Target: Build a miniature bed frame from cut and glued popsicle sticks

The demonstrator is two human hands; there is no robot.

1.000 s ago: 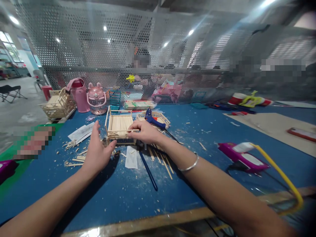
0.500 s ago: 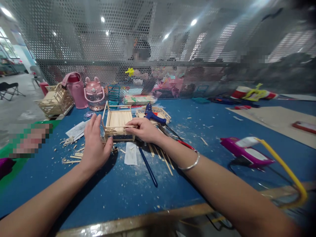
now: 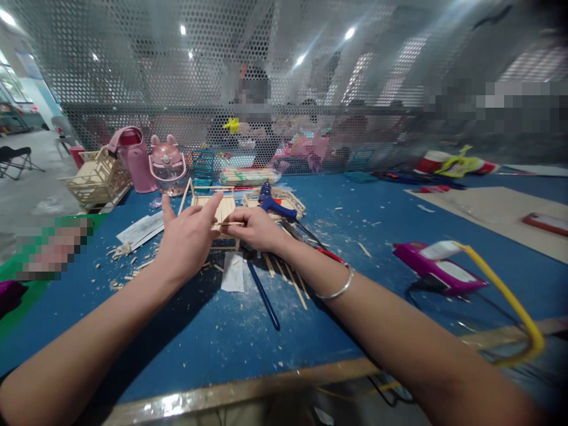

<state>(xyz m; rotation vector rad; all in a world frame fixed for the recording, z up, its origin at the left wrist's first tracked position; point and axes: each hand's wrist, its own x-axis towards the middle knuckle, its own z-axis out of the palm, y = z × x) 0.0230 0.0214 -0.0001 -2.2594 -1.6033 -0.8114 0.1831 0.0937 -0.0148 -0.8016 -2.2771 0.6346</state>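
A small tray-like frame built of thin wooden sticks stands on the blue table in front of me. My left hand is raised over its near left corner with fingers spread, the forefinger stretched across the frame. My right hand sits at the frame's near right side and pinches a thin wooden stick that lies along the front edge. A silver bangle circles my right wrist.
A blue glue gun rests on a second stick frame to the right. Loose sticks, a blue pen, paper scraps, a pink jug, a pink cup, a stick basket and a purple tool lie around. Perforated mesh backs the table.
My left hand has lifted from the frame's left side and moved right over the frame, fingers spreading. My right hand stays pinching the stick at the front edge.
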